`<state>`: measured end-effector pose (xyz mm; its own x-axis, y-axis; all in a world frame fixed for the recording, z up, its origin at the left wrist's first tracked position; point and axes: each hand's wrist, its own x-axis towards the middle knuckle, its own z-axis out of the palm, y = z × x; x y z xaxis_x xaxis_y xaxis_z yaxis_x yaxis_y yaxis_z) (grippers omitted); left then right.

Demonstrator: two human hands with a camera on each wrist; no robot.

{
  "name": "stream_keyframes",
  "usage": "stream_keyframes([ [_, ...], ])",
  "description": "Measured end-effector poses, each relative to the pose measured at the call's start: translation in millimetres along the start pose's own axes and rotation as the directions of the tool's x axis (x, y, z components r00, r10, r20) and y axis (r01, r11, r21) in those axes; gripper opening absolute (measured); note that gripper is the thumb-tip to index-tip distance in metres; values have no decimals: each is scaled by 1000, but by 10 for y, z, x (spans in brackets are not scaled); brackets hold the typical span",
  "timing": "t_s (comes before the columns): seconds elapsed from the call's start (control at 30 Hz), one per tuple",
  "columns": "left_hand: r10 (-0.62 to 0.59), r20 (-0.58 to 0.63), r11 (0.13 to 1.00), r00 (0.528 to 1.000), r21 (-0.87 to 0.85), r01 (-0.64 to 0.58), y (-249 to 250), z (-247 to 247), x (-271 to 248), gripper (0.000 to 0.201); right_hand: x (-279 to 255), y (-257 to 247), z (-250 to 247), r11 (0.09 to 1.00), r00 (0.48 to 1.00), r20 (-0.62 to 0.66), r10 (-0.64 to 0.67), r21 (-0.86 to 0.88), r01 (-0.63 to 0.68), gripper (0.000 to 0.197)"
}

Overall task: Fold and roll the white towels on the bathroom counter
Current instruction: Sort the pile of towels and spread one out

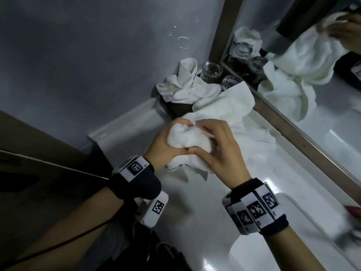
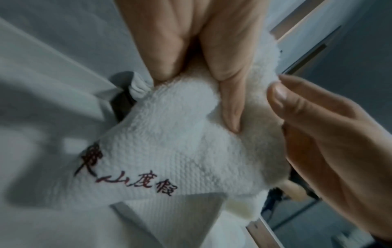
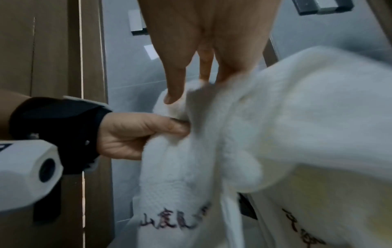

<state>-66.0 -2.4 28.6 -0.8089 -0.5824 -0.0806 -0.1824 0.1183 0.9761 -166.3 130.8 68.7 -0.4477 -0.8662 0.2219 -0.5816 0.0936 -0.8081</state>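
From the head view, the left hand (image 1: 166, 145) and the right hand (image 1: 216, 145) meet over the counter (image 1: 195, 222), both curled around one bunched white towel (image 1: 185, 139) held between them, thumbs touching below it; its loose tail hangs toward the wrists, so the roll looks begun but not tight; beyond the fingertips a second white towel (image 1: 224, 106) lies spread and unfolded, and farther past it a third towel (image 1: 185, 81) stands bundled in the corner, whether finished cannot be told; two glasses (image 1: 212, 72) stand just beside that bundle, against a mirror (image 1: 312, 85) to the right hand's outer side; so three towels counted, most of the work judged still ahead.

From the left wrist view, that hand's fingers (image 2: 229, 94) press into the towel's nap, with dark red embroidered lettering (image 2: 127, 176) below them; the right hand's thumb touches the cloth from the side.

From the right wrist view, the right fingers (image 3: 176, 80) dip into the towel's top fold while the left hand pinches the cloth just beneath them.
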Motion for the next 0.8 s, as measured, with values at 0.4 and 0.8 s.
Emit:
stream_keyframes([
  [0.4, -310, -304, 791, 901, -609, 66, 195, -794, -359, 26, 67, 12, 352, 897, 881, 190, 434, 3, -442, 23],
  [0.8, -200, -125, 952, 972, -259, 163, 100, -779, -651, 31, 154, -525, 598, 859, 936, 1, 351, 398, -322, 27],
])
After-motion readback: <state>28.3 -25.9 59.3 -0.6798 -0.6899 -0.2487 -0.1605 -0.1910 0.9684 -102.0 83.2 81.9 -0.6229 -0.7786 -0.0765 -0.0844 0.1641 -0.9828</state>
